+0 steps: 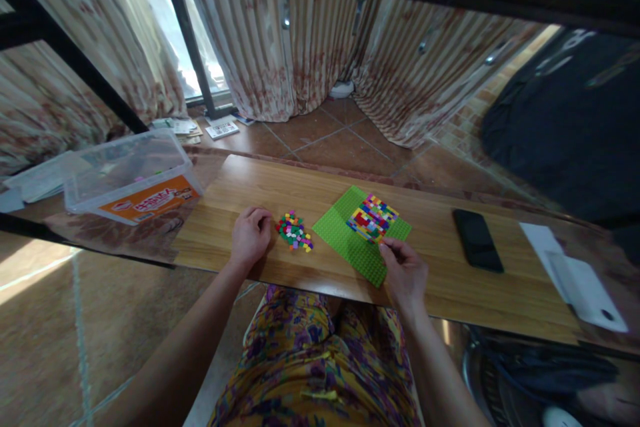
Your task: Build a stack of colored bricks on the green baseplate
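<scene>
On the wooden table a green studded baseplate (367, 260) lies turned at an angle. Small bricks of many colours form a tight block (373, 219) on its far part. My right hand (406, 270) is over the plate's right side, thumb and fingers pinched at the block's near edge; whatever is between the fingertips is too small to make out. My left hand (253, 233) rests on the table with its fingers curled in, and their inside is hidden. Just right of it lies a loose pile of small coloured bricks (294, 232).
At the left stands a clear plastic box (133, 170) with an orange label. A black phone (477, 240) lies on the table's right part. Beyond it are a white sheet (543, 253) and a white case (593, 290). Curtains (310, 47) hang behind the table.
</scene>
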